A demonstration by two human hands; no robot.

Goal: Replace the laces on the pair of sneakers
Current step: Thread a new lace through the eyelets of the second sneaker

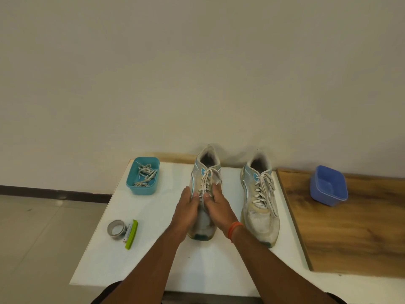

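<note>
Both hands' grip, left hand [188, 205] and right hand [215, 201], pinching flat woven laces [205, 183] on worn mesh sneaker [205, 172].

Teal tub [142, 176], blue tub [328, 185]

Both hands work at the laces of the left sneaker [206, 183]: the left hand [186, 207] and right hand [217, 202] pinch lace near the lower eyelets. The right sneaker [260, 198] stands beside it on the white surface [153, 249]. A teal tub [142, 175] holds loose laces [145, 175].
</note>
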